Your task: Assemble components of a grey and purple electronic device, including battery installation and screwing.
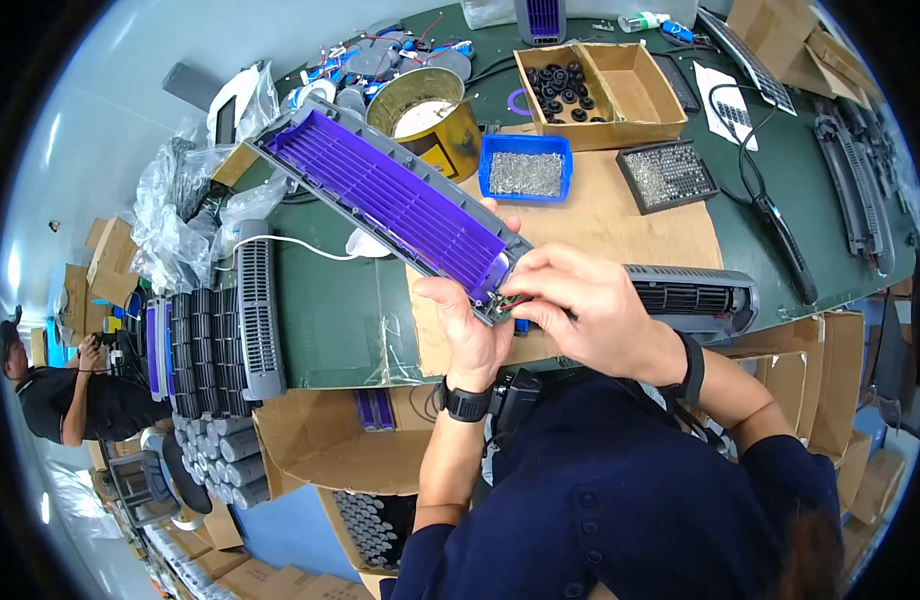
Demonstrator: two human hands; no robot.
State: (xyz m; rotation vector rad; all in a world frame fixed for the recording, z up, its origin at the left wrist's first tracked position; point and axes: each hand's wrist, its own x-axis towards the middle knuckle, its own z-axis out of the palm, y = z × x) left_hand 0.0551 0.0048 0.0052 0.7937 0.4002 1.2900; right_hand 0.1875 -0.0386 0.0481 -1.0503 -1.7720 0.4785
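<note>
A long grey plastic fan housing (pixel 385 200) with a purple slatted inside lies slanted across the air in front of me, its near end toward my body. My left hand (pixel 477 338) is closed around that near end from beneath, thumb along the edge. The fingers of my right hand (pixel 595 300) pinch at the same end, where a short red wire (pixel 515 303) shows. Their tips hide most of what they grip there. Below, on the cardboard sheet (pixel 605 225), a blue tray (pixel 525 168) of small metal screws sits beside a black box (pixel 667 175) of small metal parts.
A grey housing with a black fan roller (pixel 690 297) lies right of my hands. Behind stand a yellow tin (pixel 458 140) and a cardboard box (pixel 635 85) with black round parts. Black rollers (pixel 205 340) stack at left. A cabled electric screwdriver (pixel 783 245) lies right; another person (pixel 80 385) is far left.
</note>
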